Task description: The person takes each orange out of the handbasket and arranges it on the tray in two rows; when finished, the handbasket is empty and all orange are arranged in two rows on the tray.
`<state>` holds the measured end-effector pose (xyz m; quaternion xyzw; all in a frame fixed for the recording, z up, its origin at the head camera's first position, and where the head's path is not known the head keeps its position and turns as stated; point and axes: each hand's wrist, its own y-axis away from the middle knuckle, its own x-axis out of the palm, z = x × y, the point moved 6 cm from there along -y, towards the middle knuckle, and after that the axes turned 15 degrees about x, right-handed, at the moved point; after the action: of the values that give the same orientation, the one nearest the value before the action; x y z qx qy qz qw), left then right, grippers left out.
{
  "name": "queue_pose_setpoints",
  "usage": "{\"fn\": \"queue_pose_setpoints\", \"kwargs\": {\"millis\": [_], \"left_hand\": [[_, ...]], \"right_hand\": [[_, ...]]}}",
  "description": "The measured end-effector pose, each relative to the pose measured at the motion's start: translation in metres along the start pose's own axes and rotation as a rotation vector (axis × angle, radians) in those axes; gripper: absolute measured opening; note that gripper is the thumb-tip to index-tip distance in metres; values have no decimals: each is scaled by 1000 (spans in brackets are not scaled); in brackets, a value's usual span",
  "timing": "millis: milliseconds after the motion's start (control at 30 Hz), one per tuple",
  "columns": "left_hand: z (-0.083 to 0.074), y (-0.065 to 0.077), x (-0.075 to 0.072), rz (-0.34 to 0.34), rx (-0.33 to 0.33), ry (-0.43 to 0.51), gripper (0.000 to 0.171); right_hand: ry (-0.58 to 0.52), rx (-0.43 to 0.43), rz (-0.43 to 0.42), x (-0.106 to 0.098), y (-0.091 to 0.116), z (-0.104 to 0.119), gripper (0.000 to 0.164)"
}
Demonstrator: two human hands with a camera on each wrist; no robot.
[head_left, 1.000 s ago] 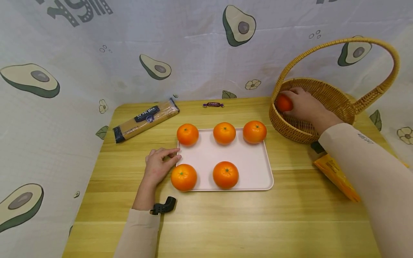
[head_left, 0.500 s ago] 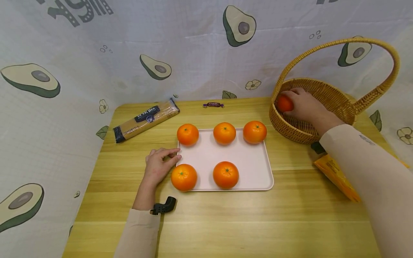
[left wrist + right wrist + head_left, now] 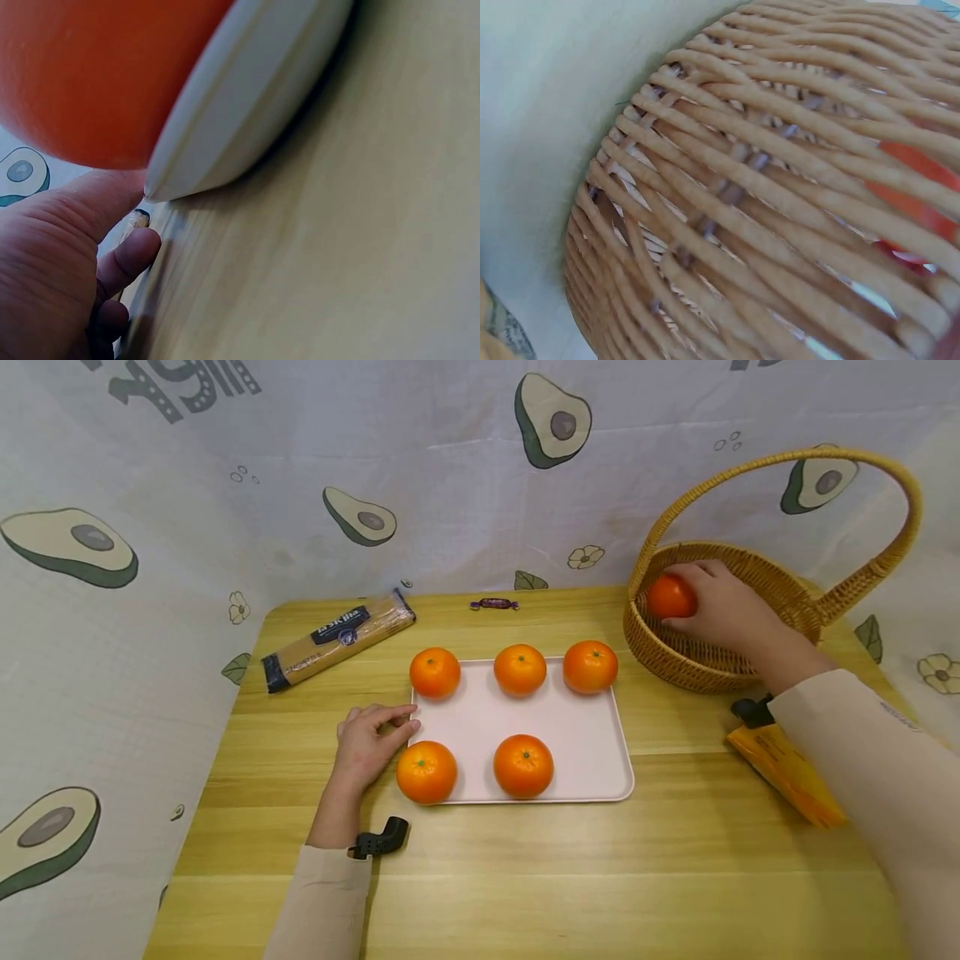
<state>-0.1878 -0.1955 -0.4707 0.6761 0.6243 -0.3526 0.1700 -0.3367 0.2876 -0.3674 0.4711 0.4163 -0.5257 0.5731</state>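
My right hand is inside the wicker basket, fingers and thumb around a reddish orange near the basket's left wall. Through the weave in the right wrist view, red-orange patches show; the hand is hidden there. At the left edge of a pale pink tray, my left hand holds the rim with thumb and index finger. The left wrist view shows the thumb at the rim, close under an orange. Several oranges sit on the tray, three along the back and two in front.
A pack of spaghetti lies at the back left and a wrapped candy at the back edge. Beneath my right forearm is a yellow packet. The basket's tall handle arches over my right hand. A printed cloth hangs behind.
In the last half second my right hand and the orange have shifted slightly right within the basket, and more of the orange shows. The right forearm has moved right. The left hand stays put.
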Motion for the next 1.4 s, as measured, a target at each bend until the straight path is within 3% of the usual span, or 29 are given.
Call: {"fn": "queue_pose_setpoints", "kwargs": {"millis": [467, 900, 1100, 1400], "left_hand": [[-1, 1, 0, 3, -10, -1, 32], [-1, 2, 1, 9, -21, 2, 33], [0, 2, 1, 10, -23, -2, 33], [0, 1, 0, 4, -16, 8, 32]], "right_hand": [[-50, -31, -115, -30, 55, 11, 82], [-79, -104, -154, -39, 106, 34, 82], [-102, -138, -96, -33, 120, 44, 82], [-88, -204, 32, -7, 136, 57, 76]]}}
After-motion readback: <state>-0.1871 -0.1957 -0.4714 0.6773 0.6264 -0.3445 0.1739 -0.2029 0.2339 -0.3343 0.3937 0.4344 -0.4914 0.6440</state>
